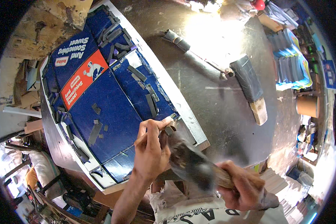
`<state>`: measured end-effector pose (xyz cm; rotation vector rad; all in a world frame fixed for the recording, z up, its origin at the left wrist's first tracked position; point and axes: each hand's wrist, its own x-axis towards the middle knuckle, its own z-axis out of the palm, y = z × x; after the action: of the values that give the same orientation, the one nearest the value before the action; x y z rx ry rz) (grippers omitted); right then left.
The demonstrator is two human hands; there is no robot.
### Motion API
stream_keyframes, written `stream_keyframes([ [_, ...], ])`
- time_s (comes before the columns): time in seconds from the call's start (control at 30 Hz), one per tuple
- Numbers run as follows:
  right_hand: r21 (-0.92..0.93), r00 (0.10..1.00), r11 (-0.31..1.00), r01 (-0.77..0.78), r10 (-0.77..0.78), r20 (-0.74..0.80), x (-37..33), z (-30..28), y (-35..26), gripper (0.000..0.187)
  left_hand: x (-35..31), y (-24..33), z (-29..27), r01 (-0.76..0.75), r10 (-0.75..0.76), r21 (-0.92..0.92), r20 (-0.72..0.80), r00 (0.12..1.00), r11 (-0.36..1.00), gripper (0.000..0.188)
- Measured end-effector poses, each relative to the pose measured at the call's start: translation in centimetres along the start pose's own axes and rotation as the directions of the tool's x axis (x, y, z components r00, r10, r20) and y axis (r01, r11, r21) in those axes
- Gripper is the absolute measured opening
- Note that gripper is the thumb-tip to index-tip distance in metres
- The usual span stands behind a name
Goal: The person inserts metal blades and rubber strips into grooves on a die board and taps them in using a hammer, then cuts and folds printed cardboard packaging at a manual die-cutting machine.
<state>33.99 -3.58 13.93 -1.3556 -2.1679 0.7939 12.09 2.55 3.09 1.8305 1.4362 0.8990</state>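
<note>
My left hand (pixel 150 151) is closed around a short tool with a rounded metal end (pixel 170 130), at the near right corner of a large blue printed board (pixel 112 123). The tool's lower part is hidden by my fingers. My right hand (pixel 242 186) grips the wooden handle of a dark-headed hammer-like tool (pixel 192 164), whose head is smeared by motion. That head is close to the right of my left hand; contact with the metal end cannot be made out. Loose dark strips (pixel 151 104) lie on the board, several along its edges.
The board has a white rim (pixel 190 123) and rests on a dark metal table (pixel 224 108). On the table lie a black-wrapped wooden block (pixel 252 87) and a thin tool with a wrapped handle (pixel 179 41). Stacked blue-edged sheets (pixel 291 61) stand at the far right.
</note>
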Motion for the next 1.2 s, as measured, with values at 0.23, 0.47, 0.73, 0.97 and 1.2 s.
stream_keyframes([
  [0.23, -0.016, 0.998, 0.999, -0.044, 0.045, 0.041, 0.3, -1.5, -0.4, 0.054, -0.3, -0.7, 0.0, -0.033, 0.037, -0.044, 0.092, 0.995, 0.998, 0.045],
  [0.47, -0.002, 0.954, 0.972, -0.233, 0.229, 0.191, 0.3, -0.6, 0.5, 0.057, 0.6, 0.0, 0.1, -0.009, 0.016, -0.052, 0.136, 0.991, 0.999, 0.042],
  [0.73, -0.163, 0.992, 0.984, -0.070, 0.086, 0.091, -0.5, -0.2, -0.7, 0.054, 0.3, -0.4, -0.1, 0.049, -0.032, -0.135, 0.128, 0.991, 0.990, 0.051],
  [0.97, -0.069, 0.998, 0.996, -0.059, 0.058, -0.006, -0.6, -0.4, -0.9, 0.050, 0.9, 0.1, 0.1, 0.005, 0.006, -0.127, 0.089, 0.996, 0.992, 0.061],
  [1.2, 0.118, 0.904, 0.913, -0.391, 0.405, -0.138, -2.0, -0.1, -0.1, 0.038, 0.3, 0.2, -2.8, 0.128, -0.207, -0.256, -0.310, 0.928, 0.958, 0.025],
])
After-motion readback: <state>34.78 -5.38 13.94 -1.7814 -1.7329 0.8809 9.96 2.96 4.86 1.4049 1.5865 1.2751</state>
